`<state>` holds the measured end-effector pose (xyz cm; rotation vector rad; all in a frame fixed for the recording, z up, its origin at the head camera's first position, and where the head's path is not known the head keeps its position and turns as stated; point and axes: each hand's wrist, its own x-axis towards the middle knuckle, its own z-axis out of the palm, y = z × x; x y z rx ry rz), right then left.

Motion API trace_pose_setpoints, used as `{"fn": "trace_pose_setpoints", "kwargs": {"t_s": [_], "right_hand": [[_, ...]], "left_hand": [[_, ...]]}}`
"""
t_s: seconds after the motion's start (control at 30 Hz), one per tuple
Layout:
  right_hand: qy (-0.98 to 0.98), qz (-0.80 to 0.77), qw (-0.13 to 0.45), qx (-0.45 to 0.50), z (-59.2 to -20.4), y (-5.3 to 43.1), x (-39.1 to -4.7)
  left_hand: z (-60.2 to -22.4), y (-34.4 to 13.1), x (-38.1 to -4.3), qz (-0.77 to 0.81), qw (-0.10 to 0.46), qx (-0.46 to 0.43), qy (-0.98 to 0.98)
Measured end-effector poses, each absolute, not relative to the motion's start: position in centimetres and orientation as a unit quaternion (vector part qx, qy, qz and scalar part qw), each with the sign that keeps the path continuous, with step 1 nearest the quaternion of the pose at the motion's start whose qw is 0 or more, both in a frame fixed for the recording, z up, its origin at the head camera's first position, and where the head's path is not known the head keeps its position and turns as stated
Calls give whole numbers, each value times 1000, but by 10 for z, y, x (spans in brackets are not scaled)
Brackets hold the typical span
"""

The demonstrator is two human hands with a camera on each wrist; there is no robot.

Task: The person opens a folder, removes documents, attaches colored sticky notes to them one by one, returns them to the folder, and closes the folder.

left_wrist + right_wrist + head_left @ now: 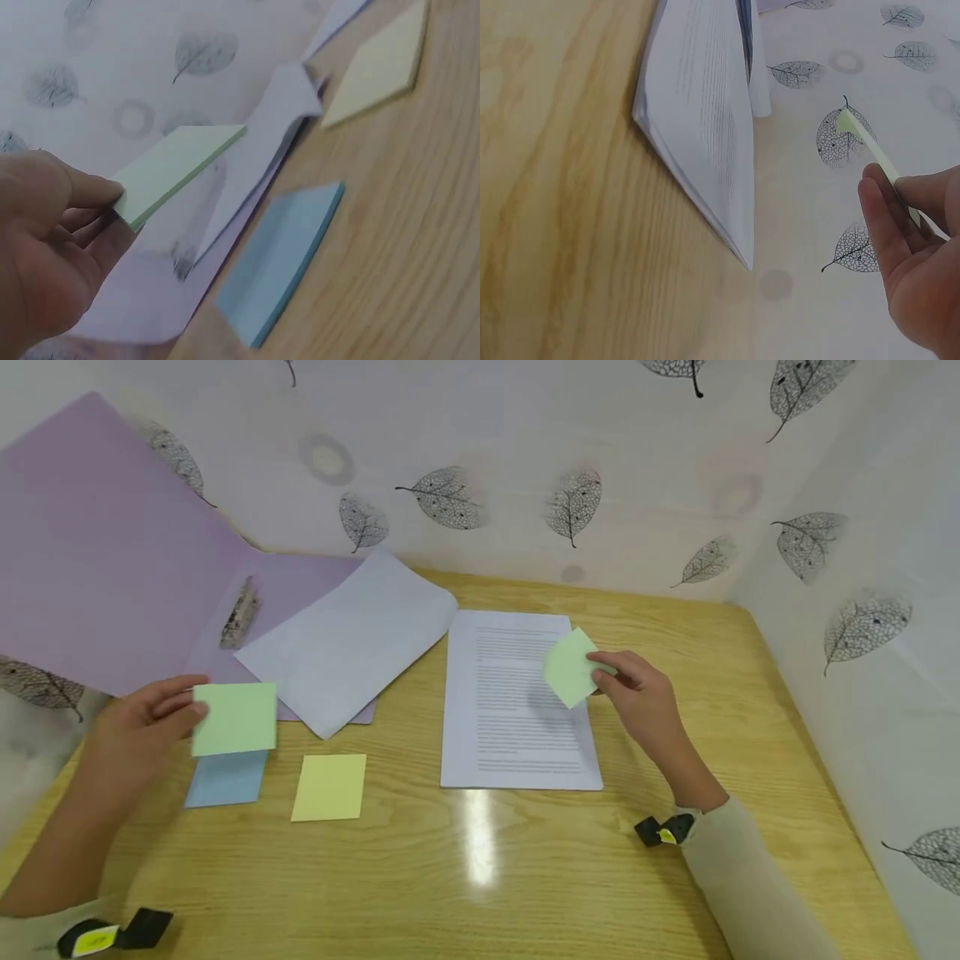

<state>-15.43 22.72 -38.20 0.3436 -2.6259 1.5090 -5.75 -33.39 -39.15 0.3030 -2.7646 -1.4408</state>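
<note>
Pinching a green sticky-note pad, your left hand hovers over the blue pad, partly hiding it. Right of that, your right hand pinches a single green note above the printed sheet, its text illegible.

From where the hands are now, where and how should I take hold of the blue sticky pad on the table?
Probably by its two long side edges, coming straight down from above. The blue sticky pad lies flat on the wooden table, so there is nothing to get under. Its far end sits beneath the green pad held by the left hand, so the near half is the free part.
</note>
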Motion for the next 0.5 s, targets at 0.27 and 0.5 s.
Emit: {"fn": "trace_pose_setpoints", "kwargs": {"t_s": [0.27,0.5], "right_hand": [[-869,481,42,108,-384,232,-151],[-863,489,46,120,-389,230,-152]], "left_hand": [[-427,-418,-39,-316,66,153,-934],[-447,-445,-34,-341,74,137,-927]]}}
